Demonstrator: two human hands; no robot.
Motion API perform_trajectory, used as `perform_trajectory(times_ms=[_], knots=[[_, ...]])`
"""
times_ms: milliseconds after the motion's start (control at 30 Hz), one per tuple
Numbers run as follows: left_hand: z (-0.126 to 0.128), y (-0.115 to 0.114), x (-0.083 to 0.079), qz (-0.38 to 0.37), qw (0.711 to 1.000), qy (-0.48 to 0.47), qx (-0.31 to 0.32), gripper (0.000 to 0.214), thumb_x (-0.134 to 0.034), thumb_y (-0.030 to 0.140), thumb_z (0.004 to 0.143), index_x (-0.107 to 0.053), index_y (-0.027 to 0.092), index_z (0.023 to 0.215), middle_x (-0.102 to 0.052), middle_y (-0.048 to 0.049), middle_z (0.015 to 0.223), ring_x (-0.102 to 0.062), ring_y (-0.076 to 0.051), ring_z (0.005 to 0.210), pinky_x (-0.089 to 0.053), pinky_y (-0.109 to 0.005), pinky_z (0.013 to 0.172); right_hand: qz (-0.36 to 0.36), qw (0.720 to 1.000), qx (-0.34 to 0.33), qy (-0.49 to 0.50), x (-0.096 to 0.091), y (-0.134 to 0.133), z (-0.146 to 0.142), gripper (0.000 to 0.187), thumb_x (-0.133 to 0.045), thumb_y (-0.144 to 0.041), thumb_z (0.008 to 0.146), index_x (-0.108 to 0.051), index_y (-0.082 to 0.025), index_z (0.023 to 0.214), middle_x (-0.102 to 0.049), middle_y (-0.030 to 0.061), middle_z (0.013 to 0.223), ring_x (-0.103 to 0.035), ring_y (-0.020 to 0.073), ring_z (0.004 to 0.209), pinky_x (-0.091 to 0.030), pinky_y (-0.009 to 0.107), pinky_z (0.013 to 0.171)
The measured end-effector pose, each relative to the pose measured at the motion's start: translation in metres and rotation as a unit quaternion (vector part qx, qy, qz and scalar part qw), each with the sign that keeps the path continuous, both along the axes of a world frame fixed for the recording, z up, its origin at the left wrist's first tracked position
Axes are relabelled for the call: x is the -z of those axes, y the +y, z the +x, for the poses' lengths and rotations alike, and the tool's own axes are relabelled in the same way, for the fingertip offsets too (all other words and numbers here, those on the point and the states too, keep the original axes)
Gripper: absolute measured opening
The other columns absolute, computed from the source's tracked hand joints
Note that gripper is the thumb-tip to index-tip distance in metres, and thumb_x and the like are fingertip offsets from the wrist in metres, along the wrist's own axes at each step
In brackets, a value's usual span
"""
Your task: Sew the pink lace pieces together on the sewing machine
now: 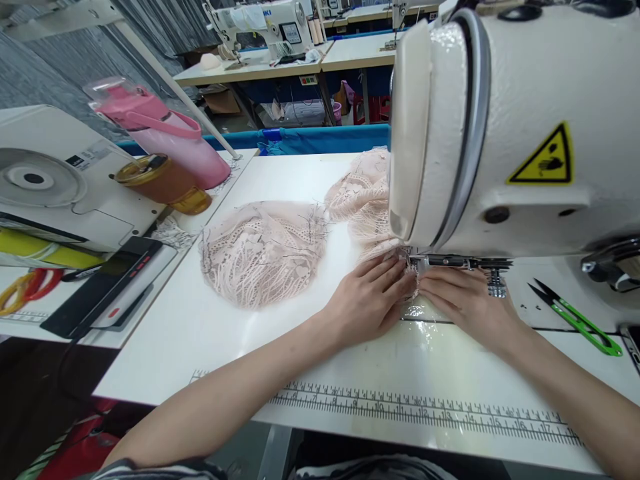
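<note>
My left hand rests on the machine bed with its fingers pressed together over a pale pink lace piece. The lace edge is gathered at its index finger, close to the presser foot of the white sewing machine. To the right, my right hand lies low with its fingers stretched toward the same edge. A metal attachment hides part of that hand. Part of the lace is behind the machine head. Another lace piece, rounded and fringed, with dark thread ends, lies left of my left hand.
Green-handled thread snips lie right of my right hand. A printed ruler runs along the front edge. At left are a pink bottle, an amber cup, a black case and scissors. Another sewing machine stands behind.
</note>
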State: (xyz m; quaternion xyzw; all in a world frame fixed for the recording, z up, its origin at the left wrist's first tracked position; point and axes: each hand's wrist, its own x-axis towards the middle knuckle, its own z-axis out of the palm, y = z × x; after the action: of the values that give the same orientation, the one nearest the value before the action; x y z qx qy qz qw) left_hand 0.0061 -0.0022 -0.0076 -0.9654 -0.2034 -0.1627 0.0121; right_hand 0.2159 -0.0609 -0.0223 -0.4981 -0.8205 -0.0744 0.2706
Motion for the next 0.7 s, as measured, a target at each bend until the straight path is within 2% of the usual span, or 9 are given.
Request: perform_trajectory(times_ms=[167, 333, 533, 700], knots=[[0.002, -0.001, -0.001, -0.008, 1.0, 0.003, -0.013, 0.038, -0.04, 0.028, 0.094, -0.056, 0.014, 0.126, -0.059, -0.0084, 0.128, -0.052, -0.023, 0.124, -0.036, -0.041, 0.11, -0.029, 0.999, -0.011, 0.021, 0.002, 0.002, 0.005, 0.021, -0.047, -0.023, 0.092, -0.067, -0.023, 0.099, -0.069, 0.0002, 0.103, -0.065, 0.0137, 0.086, -0.051, 0.029, 0.074], [0.004, -0.001, -0.001, -0.013, 0.999, 0.005, -0.031, 0.038, -0.039, 0.027, 0.094, -0.055, 0.014, 0.126, -0.058, -0.0093, 0.129, -0.049, -0.025, 0.126, -0.04, -0.042, 0.107, -0.025, 0.999, 0.015, 0.046, 0.005, 0.005, 0.007, 0.018, -0.052, -0.027, 0.09, -0.069, -0.025, 0.095, -0.071, -0.0007, 0.098, -0.066, 0.0168, 0.088, -0.052, 0.033, 0.078], [0.004, -0.002, -0.001, 0.001, 0.999, 0.001, -0.038, 0.037, -0.041, 0.027, 0.095, -0.055, 0.014, 0.126, -0.056, -0.0104, 0.131, -0.047, -0.025, 0.128, -0.041, -0.043, 0.107, -0.049, 0.996, 0.015, 0.078, 0.007, 0.006, 0.008, 0.018, -0.055, -0.027, 0.089, -0.068, -0.026, 0.101, -0.07, -0.0008, 0.103, -0.066, 0.0143, 0.086, -0.052, 0.031, 0.077], [-0.001, -0.001, 0.003, 0.05, 0.998, -0.007, 0.028, 0.032, -0.041, 0.021, 0.097, -0.057, 0.013, 0.124, -0.057, -0.0063, 0.129, -0.051, -0.02, 0.124, -0.039, -0.039, 0.11, -0.003, 1.0, 0.019, -0.011, 0.002, -0.004, 0.004, 0.017, -0.057, -0.033, 0.089, -0.069, -0.028, 0.101, -0.067, -0.0018, 0.111, -0.065, 0.016, 0.088, -0.048, 0.034, 0.079]])
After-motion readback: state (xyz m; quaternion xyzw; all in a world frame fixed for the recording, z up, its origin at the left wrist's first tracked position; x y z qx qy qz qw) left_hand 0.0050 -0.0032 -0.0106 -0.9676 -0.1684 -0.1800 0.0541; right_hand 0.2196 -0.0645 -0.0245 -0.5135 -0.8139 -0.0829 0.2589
